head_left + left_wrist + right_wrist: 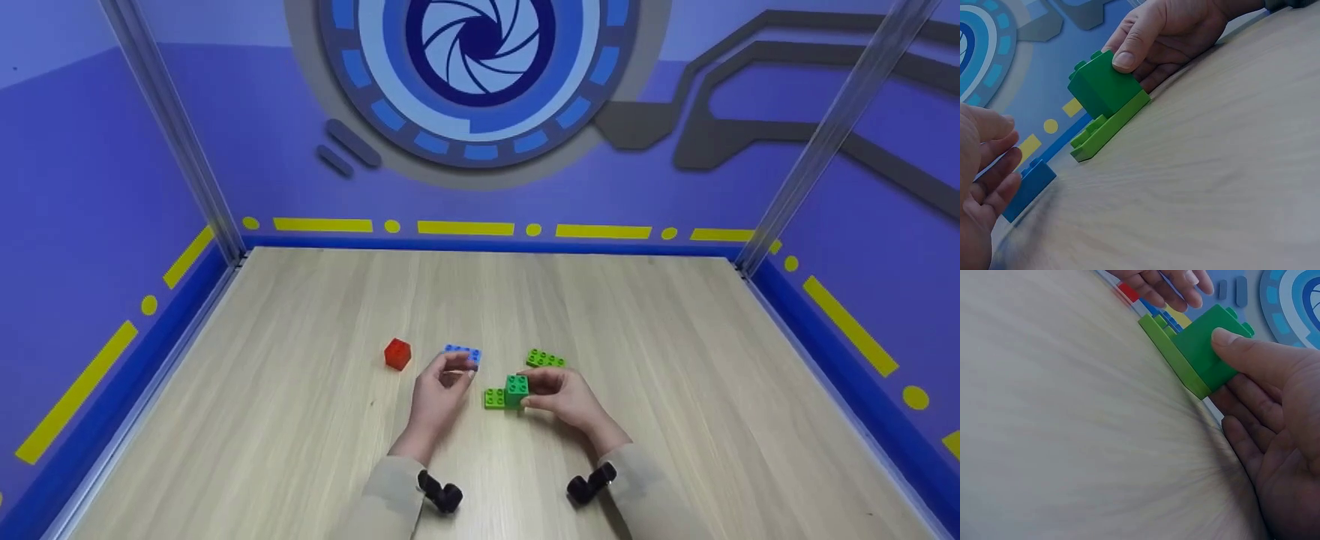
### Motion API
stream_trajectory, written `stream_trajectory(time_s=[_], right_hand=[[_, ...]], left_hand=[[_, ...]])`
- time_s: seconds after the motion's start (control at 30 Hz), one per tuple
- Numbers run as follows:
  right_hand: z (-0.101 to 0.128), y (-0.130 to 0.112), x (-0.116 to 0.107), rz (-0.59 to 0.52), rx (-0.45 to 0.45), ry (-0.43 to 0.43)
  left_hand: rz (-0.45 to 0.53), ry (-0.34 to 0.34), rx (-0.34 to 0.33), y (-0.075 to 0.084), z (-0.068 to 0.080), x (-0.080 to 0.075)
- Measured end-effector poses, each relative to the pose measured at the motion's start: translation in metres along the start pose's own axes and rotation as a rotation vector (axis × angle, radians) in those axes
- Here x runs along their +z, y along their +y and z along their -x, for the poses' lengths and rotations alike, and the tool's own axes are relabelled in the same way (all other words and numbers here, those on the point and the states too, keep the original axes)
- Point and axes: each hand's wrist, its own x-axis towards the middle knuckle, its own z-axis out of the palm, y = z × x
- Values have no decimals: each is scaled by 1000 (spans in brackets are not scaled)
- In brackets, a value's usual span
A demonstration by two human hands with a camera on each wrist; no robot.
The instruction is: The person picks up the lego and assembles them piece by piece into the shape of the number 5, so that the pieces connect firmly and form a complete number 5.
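On the pale wood-grain worktop (300,420), near its middle: my right hand (568,397), thumb on top and fingers (1252,439) curled behind, clamped on a dark green square plastic brick (517,388), which sits on one end of a flat light green plastic plate (495,399) lying on the worktop. My left hand (441,391) hovers just beside, fingers (994,169) loosely curled and apart, holding nothing, nearest a flat blue studded plastic plate (463,352). A second light green studded plate (545,359) lies just beyond my right hand. A red plastic cube (397,354) sits apart to the left.
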Motion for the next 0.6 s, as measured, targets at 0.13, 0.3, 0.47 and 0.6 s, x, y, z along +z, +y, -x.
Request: stream_trajectory(time_s=[0.13, 0.3, 0.47, 0.6], right_hand=[[1, 0, 0, 3, -4, -2], [0, 0, 1, 7, 3, 4], [0, 0, 2, -9, 14, 6], [0, 0, 2, -16, 16, 2]], left_hand=[[5, 69, -41, -1, -2, -4], [36, 119, -107, -3, -8, -8], [67, 125, -149, -8, -14, -11], [-1, 101, -164, -10, -18, -10]])
